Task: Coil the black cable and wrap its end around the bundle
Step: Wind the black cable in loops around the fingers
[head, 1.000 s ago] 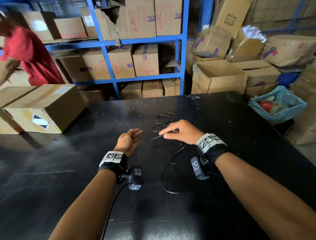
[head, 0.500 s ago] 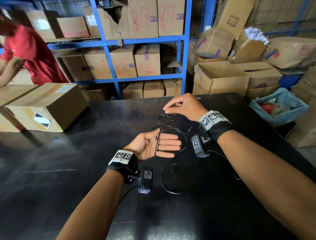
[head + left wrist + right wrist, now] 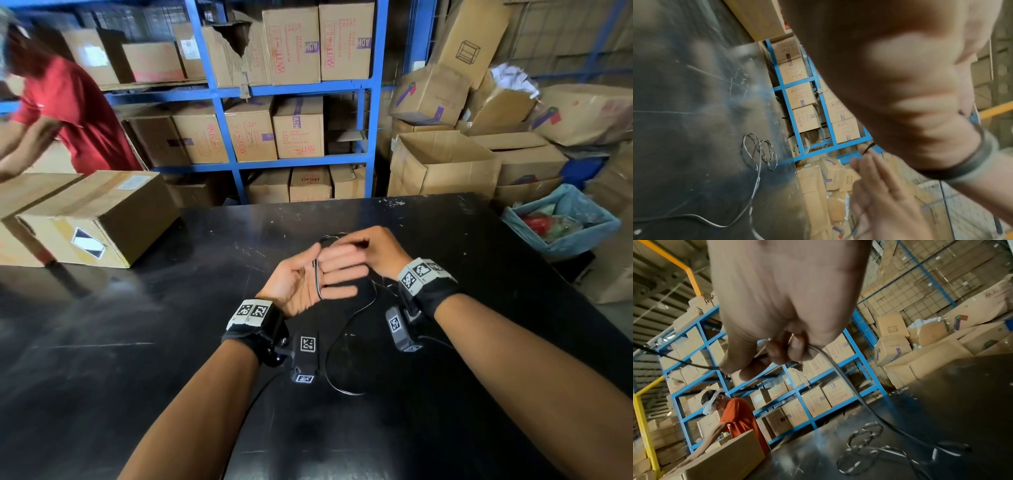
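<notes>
left hand held flat as a former, right hand pinching black cable to loop it round, slack trailing on counter.

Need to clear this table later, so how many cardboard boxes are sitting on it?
2 show. One box lies at the table's far left with a diamond label; another box sits behind it, cut off by the frame edge. More may be hidden there.
</notes>
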